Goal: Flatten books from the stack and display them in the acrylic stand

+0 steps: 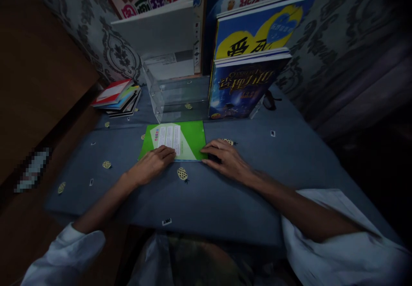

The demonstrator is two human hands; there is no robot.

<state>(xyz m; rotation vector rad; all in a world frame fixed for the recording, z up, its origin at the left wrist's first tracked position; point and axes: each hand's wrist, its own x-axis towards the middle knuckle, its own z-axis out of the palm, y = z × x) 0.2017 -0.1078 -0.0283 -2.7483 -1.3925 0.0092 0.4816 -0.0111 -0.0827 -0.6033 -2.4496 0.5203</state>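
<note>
A thin green book with a pale panel of printed text lies flat on the cloth-covered table. My left hand rests on its lower left part, fingers laid over the cover and its thumb hidden. At the book's right edge is my right hand, its fingertips touching the lower right corner. A dark gap shows between that hand's thumb and fingers. Just behind the book stands a clear plastic book rack, its left front section holding no book.
Dark blue books and blue-and-yellow books stand in the rack's right side. A white-backed book leans at the back left. Several small books are stacked at the table's left. The grey-blue tablecloth has pineapple prints. Patterned wall behind.
</note>
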